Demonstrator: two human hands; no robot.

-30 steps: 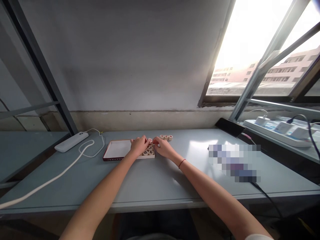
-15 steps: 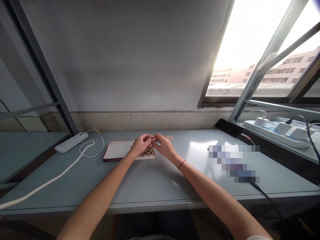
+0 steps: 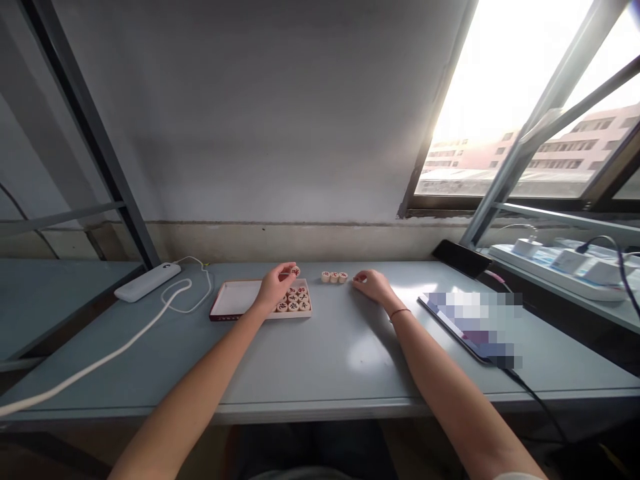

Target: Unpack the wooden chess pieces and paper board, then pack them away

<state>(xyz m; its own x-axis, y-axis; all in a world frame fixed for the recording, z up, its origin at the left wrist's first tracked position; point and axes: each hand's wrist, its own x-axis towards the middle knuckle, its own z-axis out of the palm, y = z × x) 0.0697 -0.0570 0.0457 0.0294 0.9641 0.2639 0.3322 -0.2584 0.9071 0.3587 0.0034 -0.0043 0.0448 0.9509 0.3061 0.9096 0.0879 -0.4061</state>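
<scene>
Since half a second ago the right hand (image 3: 373, 287) has swung outward from the left hand (image 3: 273, 287); toward the left of the desk (image 3: 300, 373) lies an open box (image 3: 239, 297) of xiangqi pieces (image 3: 293, 307), the left fingers clamped on one piece (image 3: 296, 271) by its far edge, then a row of three pieces (image 3: 335, 277), then the right fingertips, bunched, whether around anything I cannot tell

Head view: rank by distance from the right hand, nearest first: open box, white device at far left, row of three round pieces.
1. Row of three round pieces: just left of the right hand.
2. Open box: farther left, past the row.
3. White device: far left, beyond the box.
</scene>
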